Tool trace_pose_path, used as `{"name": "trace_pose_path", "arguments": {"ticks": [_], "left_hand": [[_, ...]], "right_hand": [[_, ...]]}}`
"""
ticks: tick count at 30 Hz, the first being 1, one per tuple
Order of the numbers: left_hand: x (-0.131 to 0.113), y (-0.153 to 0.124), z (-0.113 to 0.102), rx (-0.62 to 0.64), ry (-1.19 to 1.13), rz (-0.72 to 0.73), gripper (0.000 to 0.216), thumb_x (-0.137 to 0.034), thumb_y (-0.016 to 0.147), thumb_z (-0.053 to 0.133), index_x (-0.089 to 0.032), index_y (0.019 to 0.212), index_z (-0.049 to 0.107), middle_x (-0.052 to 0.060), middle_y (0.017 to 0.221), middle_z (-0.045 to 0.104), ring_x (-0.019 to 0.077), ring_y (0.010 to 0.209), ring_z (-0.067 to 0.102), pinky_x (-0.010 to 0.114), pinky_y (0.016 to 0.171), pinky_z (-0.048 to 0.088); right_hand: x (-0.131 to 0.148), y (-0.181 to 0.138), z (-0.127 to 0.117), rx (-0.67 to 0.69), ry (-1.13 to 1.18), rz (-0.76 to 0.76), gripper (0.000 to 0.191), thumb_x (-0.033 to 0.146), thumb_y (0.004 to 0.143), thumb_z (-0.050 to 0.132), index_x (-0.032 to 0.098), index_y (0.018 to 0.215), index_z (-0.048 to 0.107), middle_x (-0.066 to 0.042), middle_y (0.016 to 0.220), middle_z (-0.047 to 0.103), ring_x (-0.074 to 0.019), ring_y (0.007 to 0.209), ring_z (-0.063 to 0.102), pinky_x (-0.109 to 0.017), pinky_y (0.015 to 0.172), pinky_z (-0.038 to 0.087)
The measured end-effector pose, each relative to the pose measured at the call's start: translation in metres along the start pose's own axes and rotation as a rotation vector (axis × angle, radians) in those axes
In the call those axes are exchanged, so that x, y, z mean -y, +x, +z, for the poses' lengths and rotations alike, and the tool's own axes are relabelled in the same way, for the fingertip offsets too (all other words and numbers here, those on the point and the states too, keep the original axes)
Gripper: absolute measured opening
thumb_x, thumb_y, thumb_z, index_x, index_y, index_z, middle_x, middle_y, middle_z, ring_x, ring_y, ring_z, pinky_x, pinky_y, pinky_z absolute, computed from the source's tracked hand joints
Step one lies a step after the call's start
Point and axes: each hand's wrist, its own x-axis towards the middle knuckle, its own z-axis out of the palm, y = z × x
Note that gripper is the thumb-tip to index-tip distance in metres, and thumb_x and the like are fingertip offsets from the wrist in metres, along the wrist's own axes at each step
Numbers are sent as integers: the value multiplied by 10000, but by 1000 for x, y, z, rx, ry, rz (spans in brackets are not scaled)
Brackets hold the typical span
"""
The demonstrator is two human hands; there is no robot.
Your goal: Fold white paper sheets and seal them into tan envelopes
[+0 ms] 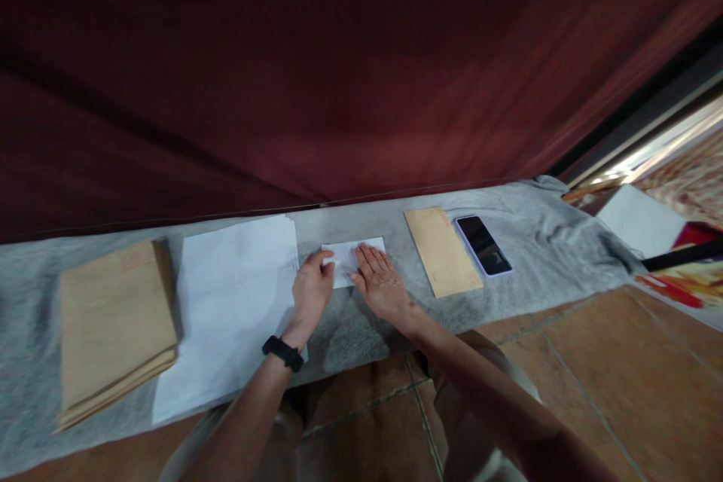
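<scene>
1. Dark red cloth filled the background in front of us, and below it we had a long, narrow surface covered with a grey cloth.
2. Near the middle of this grey cloth lay a small folded white paper; it was between the large white sheets on our left and a single tan envelope on our right.
3. Our left hand was at the left end of the folded paper, with the thumb and the index finger reaching its edge and the other fingers curled. We could not tell if it pinched the paper. On this wrist we wore a black watch.
4. Our right hand lay palm down, its fingers extended upon the right part of the same paper; it was not clenched.
5. The large white sheets lay flat, partly under our left wrist. Beyond them, at far left, we saw a stack of brown envelopes, whose lower right corner seemed to overlap the sheets.
6. The single tan envelope lay slanted, and just beside it was a phone with a dark screen and a pale purple edge.
7. Under us was a brown tiled floor.
</scene>
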Motion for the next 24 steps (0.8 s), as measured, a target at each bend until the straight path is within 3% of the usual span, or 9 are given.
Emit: {"name": "trace_pose_path", "arguments": {"ticks": [11,24], "left_hand": [[-2,-2,2,-23,44,18,319,-183,911,526,-198,1182,694,88,1160,731,229,956,682,341,896,522],[-7,-8,3,-41,147,2,329,-199,947,502,-219,1226,675,94,1195,703,240,1011,678,340,886,521]], "right_hand": [[5,-1,4,-25,-76,47,582,428,1077,318,99,1554,367,-130,1617,350,-261,1514,294,-457,1237,261],[8,-2,7,-35,-105,56,594,432,1073,331,97,1562,349,-143,1622,337,-274,1517,283,-465,1231,242]]}}
